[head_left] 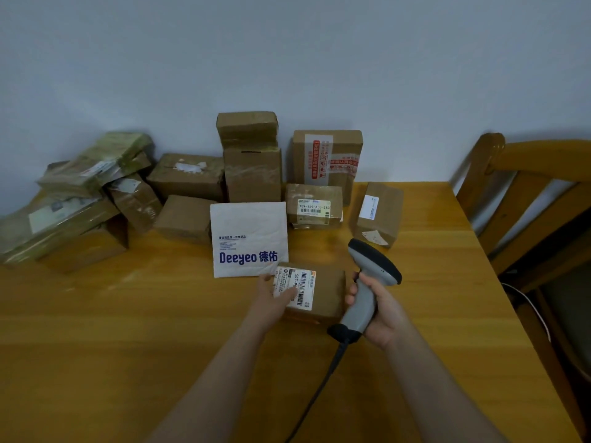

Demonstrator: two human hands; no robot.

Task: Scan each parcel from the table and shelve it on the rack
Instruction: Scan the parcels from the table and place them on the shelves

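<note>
A small brown parcel (326, 292) with a white barcode label lies on the wooden table (128, 330) in front of me. My left hand (275, 298) rests on its left side, fingers over the label. My right hand (377, 311) grips the handle of a grey and black barcode scanner (367, 282), just right of the parcel, its head tilted up and away. The scanner's black cable runs down toward me. Behind lies a white Deeyeo mailer (249, 231).
Several brown cardboard boxes (252, 174) stand along the wall, with a leaning pile (80, 199) at the left. Two labelled boxes (315, 206) (379, 212) sit at the right. A wooden chair (527, 199) stands past the table's right edge. No rack is in view.
</note>
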